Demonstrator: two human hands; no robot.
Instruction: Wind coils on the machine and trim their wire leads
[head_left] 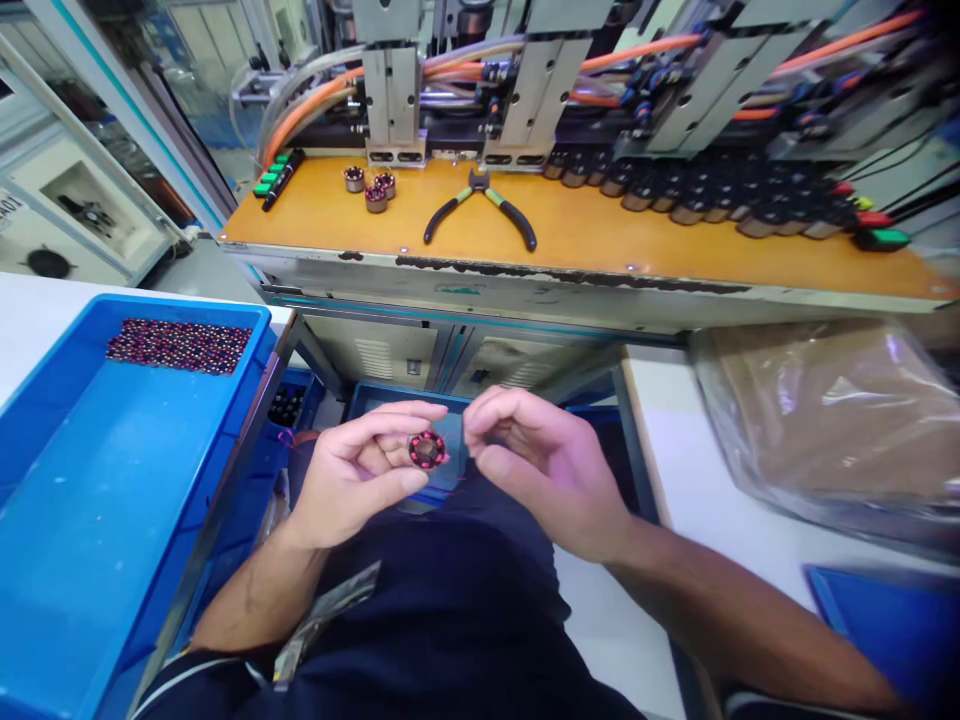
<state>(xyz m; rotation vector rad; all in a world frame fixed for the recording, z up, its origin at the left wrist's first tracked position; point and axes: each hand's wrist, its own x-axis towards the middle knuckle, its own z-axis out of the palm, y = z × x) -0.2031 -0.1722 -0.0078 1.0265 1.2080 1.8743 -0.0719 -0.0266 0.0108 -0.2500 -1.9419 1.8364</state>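
My left hand (356, 465) holds a small motor stator (427, 450) at its fingertips, between the thumb and the fingers. The stator is a dark ring with red spots around its face, and its open centre is turned up toward me. Just to the right, my right hand (551, 465) is loosely curled, with a gap between thumb and fingertips. Nothing shows in it, and it does not touch the stator. Both hands are above my lap.
A blue bin (97, 470) on the left holds rows of stators (180, 345). On the orange bench are loose stators (376, 199), cutting pliers (480, 195), a marker (281, 182) and several dark cylinders (686, 200). A plastic-wrapped brown package (832, 410) lies at right.
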